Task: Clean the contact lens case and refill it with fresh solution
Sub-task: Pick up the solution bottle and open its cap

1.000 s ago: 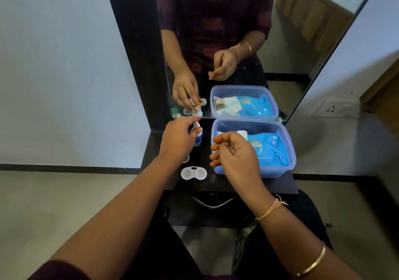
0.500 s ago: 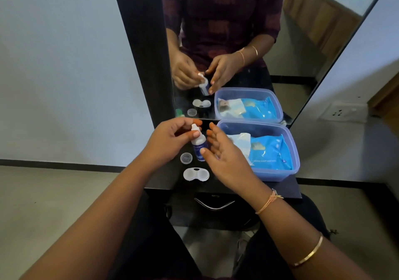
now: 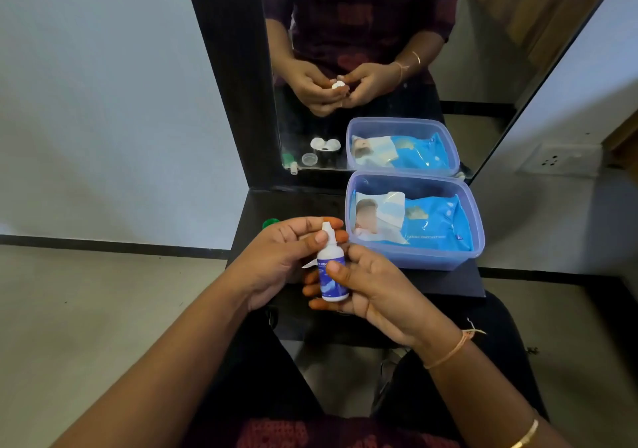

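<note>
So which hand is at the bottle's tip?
The left hand: it pinches the white tip of the bottle, while the right hand grips its blue body.

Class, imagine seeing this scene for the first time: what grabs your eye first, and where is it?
The small blue-and-white bottle at centre, held upright: the right hand grips its body, the left hand pinches its tip. Behind it to the right, a clear plastic box holds a blue packet.

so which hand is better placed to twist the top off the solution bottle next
Left, probably. The left hand pinches the white top between thumb and fingers, so it could twist straight away. The right hand is wrapped round the solution bottle, holding it upright.
</note>
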